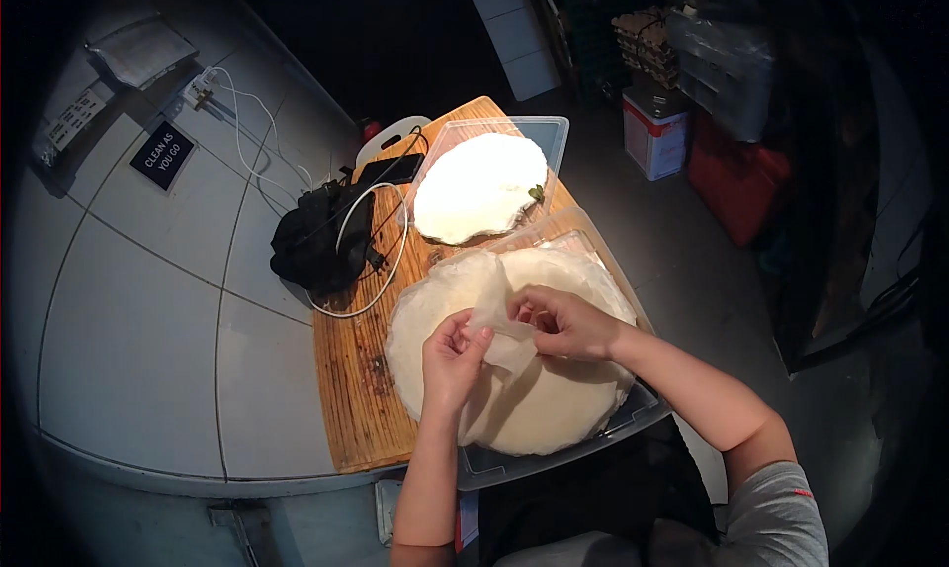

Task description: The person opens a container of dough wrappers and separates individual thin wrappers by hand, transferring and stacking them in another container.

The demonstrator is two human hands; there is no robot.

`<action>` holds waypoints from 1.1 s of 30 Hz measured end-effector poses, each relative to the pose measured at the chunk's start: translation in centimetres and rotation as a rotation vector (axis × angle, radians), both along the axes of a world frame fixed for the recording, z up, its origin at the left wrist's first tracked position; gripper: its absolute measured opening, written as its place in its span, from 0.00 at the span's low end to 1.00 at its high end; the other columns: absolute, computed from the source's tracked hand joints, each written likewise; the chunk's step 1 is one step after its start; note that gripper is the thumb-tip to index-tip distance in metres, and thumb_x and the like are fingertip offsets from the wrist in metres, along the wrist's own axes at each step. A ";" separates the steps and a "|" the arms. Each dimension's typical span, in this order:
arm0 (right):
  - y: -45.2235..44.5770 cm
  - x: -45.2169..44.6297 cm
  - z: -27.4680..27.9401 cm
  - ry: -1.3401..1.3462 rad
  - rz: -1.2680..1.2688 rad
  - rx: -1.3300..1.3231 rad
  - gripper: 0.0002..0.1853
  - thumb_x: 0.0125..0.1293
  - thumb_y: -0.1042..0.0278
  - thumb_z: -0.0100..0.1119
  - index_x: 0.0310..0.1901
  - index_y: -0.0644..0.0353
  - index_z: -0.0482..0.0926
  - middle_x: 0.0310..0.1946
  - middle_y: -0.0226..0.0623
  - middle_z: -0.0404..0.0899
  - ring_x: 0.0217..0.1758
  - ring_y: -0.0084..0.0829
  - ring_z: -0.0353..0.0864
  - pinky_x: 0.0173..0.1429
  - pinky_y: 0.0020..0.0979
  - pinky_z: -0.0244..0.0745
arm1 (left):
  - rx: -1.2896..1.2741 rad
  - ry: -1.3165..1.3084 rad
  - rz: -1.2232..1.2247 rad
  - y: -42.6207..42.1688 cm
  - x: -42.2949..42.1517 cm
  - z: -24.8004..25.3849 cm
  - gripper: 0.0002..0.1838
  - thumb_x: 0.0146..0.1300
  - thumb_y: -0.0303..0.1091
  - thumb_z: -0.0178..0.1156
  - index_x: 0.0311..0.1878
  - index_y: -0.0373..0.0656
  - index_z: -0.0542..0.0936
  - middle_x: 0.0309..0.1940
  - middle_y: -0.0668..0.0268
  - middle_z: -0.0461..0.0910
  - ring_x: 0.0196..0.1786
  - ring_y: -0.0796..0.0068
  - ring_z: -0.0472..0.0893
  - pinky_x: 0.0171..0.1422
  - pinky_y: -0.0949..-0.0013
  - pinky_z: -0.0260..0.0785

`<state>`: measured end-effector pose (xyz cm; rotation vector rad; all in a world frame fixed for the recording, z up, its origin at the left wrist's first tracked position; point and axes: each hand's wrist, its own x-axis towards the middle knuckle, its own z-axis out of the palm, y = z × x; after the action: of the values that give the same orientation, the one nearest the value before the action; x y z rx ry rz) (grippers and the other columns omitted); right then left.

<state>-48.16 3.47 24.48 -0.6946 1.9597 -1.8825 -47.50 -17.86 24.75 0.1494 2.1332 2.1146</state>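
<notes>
Thin pale sheet, creased and translucent, is held between both hands above pale round sheets, which are laid in a clear tray at the near right of a wooden table. It is pinched between thumb and fingers by the left hand; the opposite part is gripped in the curled fingers of the right hand. Beyond the tray, a brightly lit white round stack is noted on a clear container, with a green leaf at its right edge. To the left, a black bag, a white cable and a dark phone are observed. On the tiled surface at far left, a sign is marked "CLEAN AS YOU GO"
</notes>
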 end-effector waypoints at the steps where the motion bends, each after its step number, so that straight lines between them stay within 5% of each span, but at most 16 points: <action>1: -0.1 0.0 -0.3 0.036 -0.001 0.021 0.22 0.57 0.82 0.52 0.54 0.55 0.69 0.41 0.28 0.66 0.30 0.13 0.65 0.37 0.18 0.67 | -0.018 -0.012 0.000 0.0 0.0 0.1 0.16 0.66 0.26 0.61 0.55 0.32 0.75 0.39 0.67 0.82 0.36 0.86 0.79 0.39 0.80 0.72; 10: -0.5 0.6 1.7 0.052 -0.008 0.027 0.16 0.64 0.75 0.58 0.53 0.55 0.70 0.40 0.28 0.67 0.33 0.18 0.67 0.41 0.25 0.68 | -0.239 0.013 -0.085 1.0 0.1 -0.2 0.12 0.69 0.37 0.60 0.41 0.35 0.82 0.23 0.77 0.75 0.26 0.91 0.69 0.29 0.81 0.62; 16: -1.1 0.2 -0.6 0.510 -0.090 0.116 0.13 0.63 0.80 0.53 0.49 0.60 0.73 0.42 0.38 0.71 0.35 0.24 0.72 0.44 0.29 0.68 | -0.308 0.006 -0.006 1.4 0.7 0.6 0.18 0.70 0.40 0.58 0.29 0.35 0.80 0.17 0.77 0.70 0.23 0.88 0.63 0.25 0.75 0.57; 19: -0.4 0.1 0.0 0.450 0.010 0.265 0.12 0.62 0.81 0.51 0.48 0.62 0.74 0.45 0.39 0.72 0.35 0.24 0.74 0.42 0.28 0.74 | -0.504 0.208 0.047 0.2 0.4 0.8 0.19 0.70 0.39 0.58 0.27 0.33 0.79 0.14 0.74 0.68 0.21 0.86 0.62 0.24 0.73 0.56; 22: 0.6 0.5 1.9 0.051 -0.083 0.072 0.14 0.62 0.81 0.49 0.50 0.61 0.74 0.45 0.36 0.71 0.34 0.21 0.75 0.39 0.25 0.80 | -0.552 0.275 0.135 -0.6 0.5 1.7 0.19 0.70 0.38 0.58 0.27 0.32 0.79 0.14 0.72 0.67 0.21 0.85 0.64 0.25 0.73 0.59; 31: 2.5 0.5 3.1 -0.162 -0.153 -0.015 0.16 0.63 0.77 0.47 0.54 0.63 0.73 0.49 0.34 0.70 0.36 0.18 0.76 0.36 0.24 0.82 | -0.412 0.175 0.330 -5.0 1.9 3.8 0.17 0.70 0.41 0.58 0.36 0.35 0.83 0.22 0.74 0.75 0.22 0.86 0.71 0.26 0.79 0.66; 33: 2.2 0.6 3.3 -0.054 -0.181 0.109 0.18 0.61 0.78 0.53 0.54 0.62 0.73 0.51 0.36 0.70 0.42 0.23 0.77 0.44 0.28 0.81 | -0.413 0.192 0.352 -4.9 2.1 4.1 0.17 0.71 0.41 0.57 0.34 0.36 0.82 0.22 0.75 0.75 0.21 0.87 0.70 0.25 0.79 0.64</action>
<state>-47.60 5.70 27.80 -0.4440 2.1342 -1.8560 -45.36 -22.71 28.84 -0.0766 2.8378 1.8167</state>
